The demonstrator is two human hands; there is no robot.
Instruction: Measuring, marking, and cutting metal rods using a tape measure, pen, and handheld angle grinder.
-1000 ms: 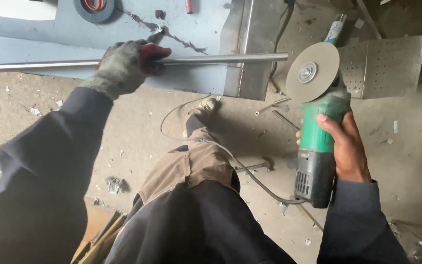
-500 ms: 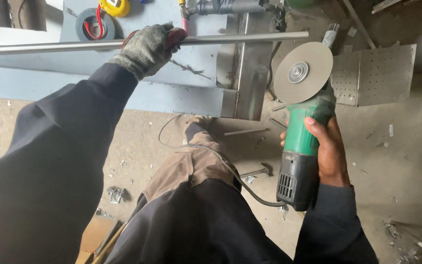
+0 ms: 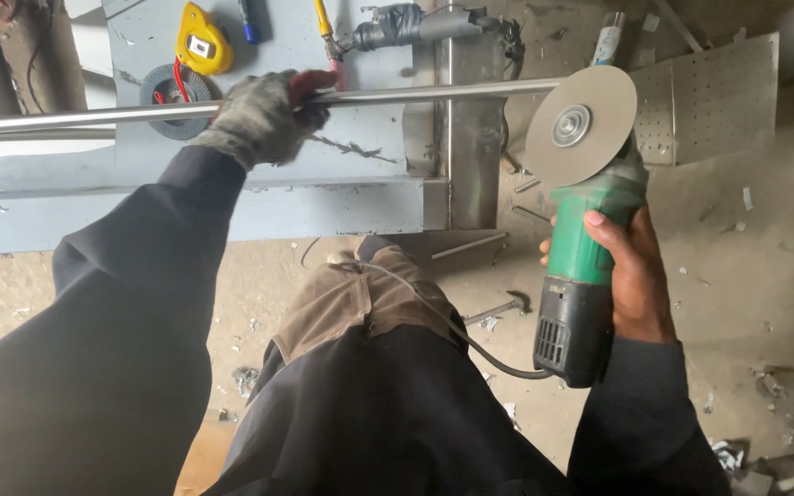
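Grey steel workbench (image 3: 323,197) carries a long metal rod (image 3: 415,94) lying across its top. Gloved left hand (image 3: 264,115) is clenched around the rod. Bare right hand (image 3: 631,271) grips a green angle grinder (image 3: 585,248) (disc just beside the rod's end). Yellow tape measure (image 3: 202,41) behind.

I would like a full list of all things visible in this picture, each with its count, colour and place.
metal rod: 1, silver, lying across the workbench, held by the left hand
angle grinder: 1, green and black, in the right hand
cutting disc: 1, grey, on the grinder, at the rod's right end
workbench: 1, pale blue-grey, upper left
tape measure: 1, yellow, on the workbench
perforated plate: 1, grey, upper right
hammer: 1, dark, on the floor
floor: 1, dusty brown, littered with scraps
left hand: 1, grey glove
right hand: 1, bare
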